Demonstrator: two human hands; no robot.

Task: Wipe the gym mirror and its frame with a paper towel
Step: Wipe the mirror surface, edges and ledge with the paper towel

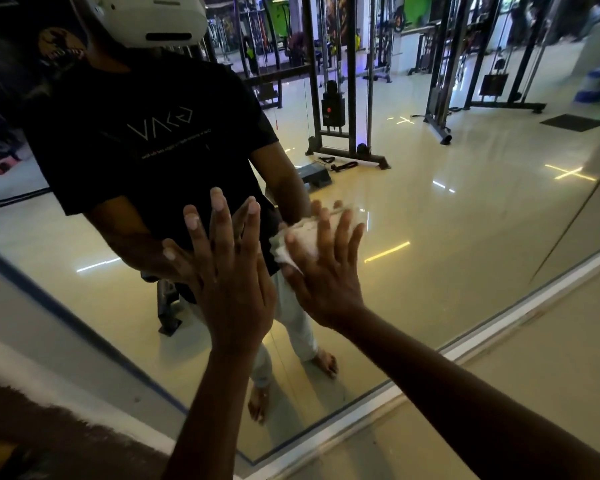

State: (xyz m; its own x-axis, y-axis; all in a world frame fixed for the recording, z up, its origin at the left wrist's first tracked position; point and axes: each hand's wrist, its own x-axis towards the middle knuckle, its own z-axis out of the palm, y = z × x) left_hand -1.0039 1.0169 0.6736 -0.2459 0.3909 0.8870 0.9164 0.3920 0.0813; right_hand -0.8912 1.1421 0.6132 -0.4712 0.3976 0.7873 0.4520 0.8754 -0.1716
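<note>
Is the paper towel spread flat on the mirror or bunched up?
Bunched up. The white paper towel shows as a crumpled wad under the right hand, whose straight fingers press it to the glass mirror.

One head-worn wide-angle view looked forward and down, tilted, from close against the mirror point(430, 220); both forearms entered from the lower edge, and the headset's reflection sat upper left.
</note>
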